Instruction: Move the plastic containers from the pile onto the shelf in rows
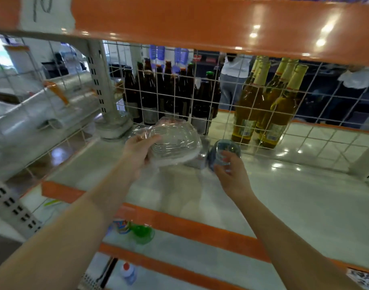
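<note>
My left hand (138, 150) grips a stack of clear ribbed plastic containers (175, 141) wrapped in thin film, held near the back of the pale shelf (284, 201). To its right my right hand (229, 172) holds a small round clear container with a blue tint (224, 150), tilted, just above the shelf surface. Both hands are reached in under the orange beam of the shelf above. Whether the stack touches the shelf is unclear from the blur.
A white wire grid (221, 114) closes the shelf's back. Behind it stand brown bottles (164, 95) and yellow bottles (269, 105). A person (233, 80) stands farther back. Film rolls (39, 114) lie at left. Green and coloured items (141, 233) sit on the lower shelf.
</note>
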